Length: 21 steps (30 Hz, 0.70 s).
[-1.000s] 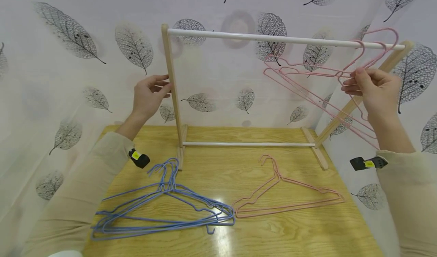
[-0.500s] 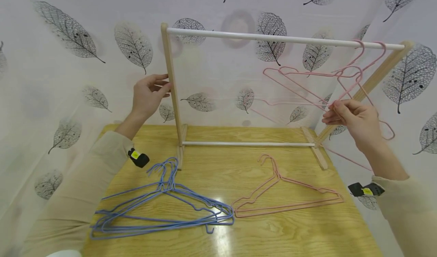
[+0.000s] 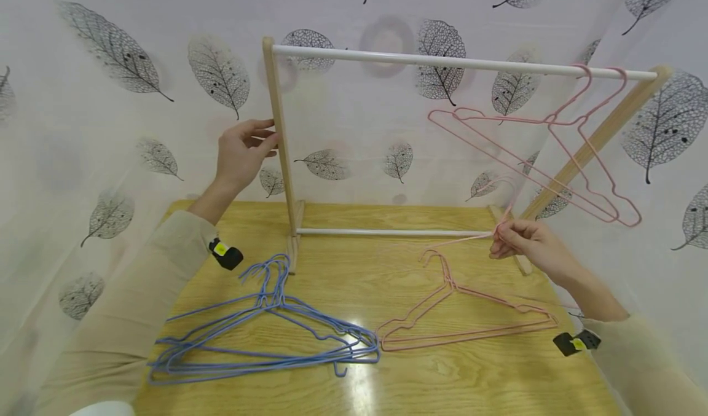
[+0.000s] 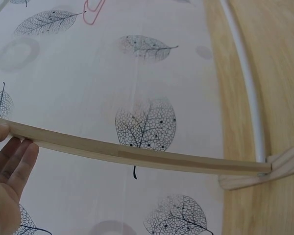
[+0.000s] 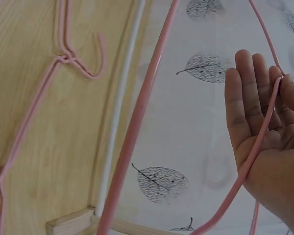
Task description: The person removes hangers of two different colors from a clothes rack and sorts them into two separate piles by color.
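Note:
My right hand [image 3: 525, 245] pinches a pink wire hanger [image 5: 257, 142] between thumb and forefinger, just below its hook; in the right wrist view the other fingers stretch out beside it. The hanger is below the rack's top rod, blurred in the head view. Two more pink hangers [image 3: 500, 119] hang by their hooks from the right end of the white top rod [image 3: 387, 57]. My left hand [image 3: 239, 153] holds the rack's left wooden post [image 3: 280, 139], with the thumb on one side and the fingers on the other in the left wrist view [image 4: 137, 155].
On the wooden table [image 3: 442, 385], a pile of several blue hangers [image 3: 265, 305] lies at front left, one with its hook pointing forward. Nested pink hangers [image 3: 470, 340] lie right of them. A white lower rod [image 3: 387, 232] joins the rack's feet. Leaf-patterned cloth [image 3: 354, 176] stands behind.
My right hand has brought one pink hanger off the top rod, down and to the left, leaving two hanging. The left hand has stayed at the post.

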Available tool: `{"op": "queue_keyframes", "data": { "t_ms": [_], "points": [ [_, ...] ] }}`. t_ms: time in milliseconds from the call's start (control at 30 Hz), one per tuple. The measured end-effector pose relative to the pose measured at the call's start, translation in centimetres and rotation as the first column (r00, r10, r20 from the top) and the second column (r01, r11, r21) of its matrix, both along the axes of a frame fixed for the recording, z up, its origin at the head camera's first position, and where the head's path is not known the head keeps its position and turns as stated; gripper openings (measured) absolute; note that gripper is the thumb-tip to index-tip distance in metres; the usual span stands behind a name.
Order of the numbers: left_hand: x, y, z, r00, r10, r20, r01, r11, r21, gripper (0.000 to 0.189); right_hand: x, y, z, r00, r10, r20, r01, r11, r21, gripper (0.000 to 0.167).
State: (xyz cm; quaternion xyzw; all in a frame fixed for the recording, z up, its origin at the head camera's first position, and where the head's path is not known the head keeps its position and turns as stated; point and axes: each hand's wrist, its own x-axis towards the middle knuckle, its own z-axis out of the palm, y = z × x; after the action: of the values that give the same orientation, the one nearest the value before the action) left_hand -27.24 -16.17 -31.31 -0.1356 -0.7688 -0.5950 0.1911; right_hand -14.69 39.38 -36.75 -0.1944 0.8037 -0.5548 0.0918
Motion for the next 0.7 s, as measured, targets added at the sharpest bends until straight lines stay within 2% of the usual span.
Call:
{"op": "queue_keyframes", "data": {
  "t_ms": [100, 300, 433, 533, 700],
  "points": [
    [0.0, 0.0, 0.0, 1.000, 0.004, 0.003, -0.004, 1.000, 0.002, 0.031, 0.1, 0.0, -1.9, 0.999, 0.023, 0.044, -0.025, 0.999, 0.025, 0.026],
    [-0.1, 0.1, -0.1, 1.000, -0.002, 0.003, 0.002, 1.000, 0.004, 0.031, 0.4, 0.0, -5.6, 0.987, 0.016, 0.160, -0.030, 0.996, 0.087, 0.028],
    [-0.2, 0.1, -0.1, 1.000, -0.007, -0.001, 0.007, 1.000, 0.002, 0.031, 0.8, 0.3, -7.0, 0.973, 0.029, 0.227, -0.061, 0.989, 0.132, 0.027],
    [-0.2, 0.2, 0.0, 1.000, -0.007, -0.002, 0.007, 1.000, 0.003, 0.031, 0.9, 0.5, -7.8, 0.968, 0.055, 0.244, -0.091, 0.986, 0.142, 0.028],
    [-0.1, 0.2, 0.0, 1.000, 0.004, 0.002, -0.004, 1.000, 0.001, 0.031, 0.9, 0.6, -9.5, 0.955, 0.131, 0.266, -0.158, 0.984, 0.082, 0.035]
  ]
}}
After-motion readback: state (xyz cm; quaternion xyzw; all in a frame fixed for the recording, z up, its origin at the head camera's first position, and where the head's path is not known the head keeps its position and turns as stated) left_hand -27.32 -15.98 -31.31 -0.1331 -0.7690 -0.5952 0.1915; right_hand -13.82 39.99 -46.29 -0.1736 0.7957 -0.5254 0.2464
